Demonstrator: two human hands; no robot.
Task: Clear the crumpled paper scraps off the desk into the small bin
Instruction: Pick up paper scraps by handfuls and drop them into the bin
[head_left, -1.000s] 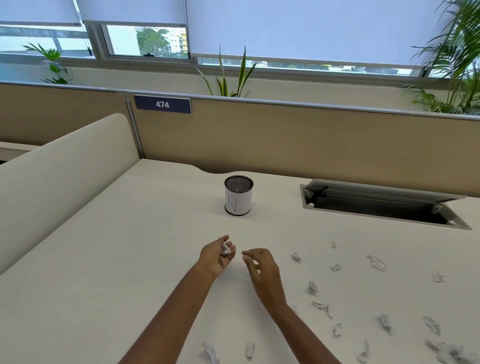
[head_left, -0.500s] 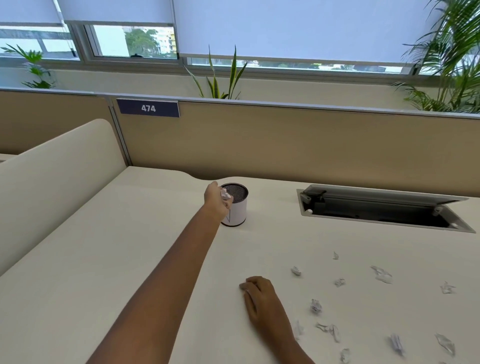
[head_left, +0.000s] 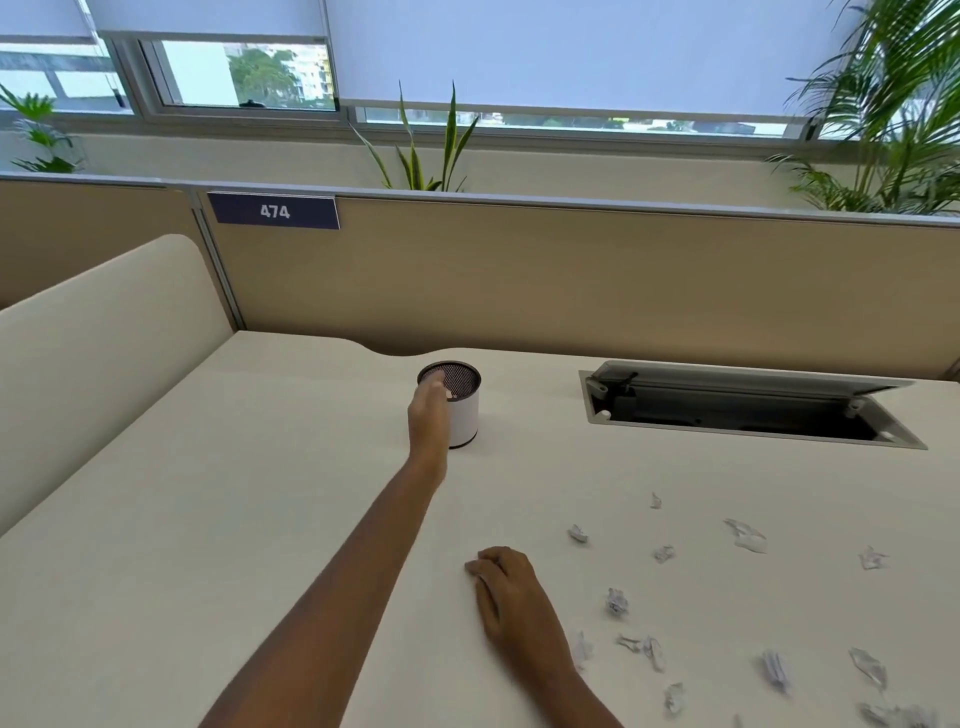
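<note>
Two bare hands are over a wide cream desk (head_left: 234, 519). The left hand (head_left: 430, 410) is stretched far forward to a small white cylindrical bin (head_left: 465, 418) with dark mesh inside, which stands upright near the back middle of the desk. The hand is at the near left side of the rim and its fingers (head_left: 451, 396) reach over the mouth. This hand shows only its back, so I cannot tell if its fingers are clamped on something or apart. The right hand (head_left: 511, 597) lies palm down on the desk, nearer to the person, with its fingers loosely curled together and holding nothing. More than ten crumpled white paper scraps (head_left: 616, 601) lie scattered on the desk to the right of the right hand, well apart from the bin; one of them is just beside the right wrist. Behind the scraps, an open grey cable hatch (head_left: 727, 387) is set in the desk. A dark blue label (head_left: 274, 212) with "474" is on the beige partition (head_left: 571, 280) at the back.
</note>
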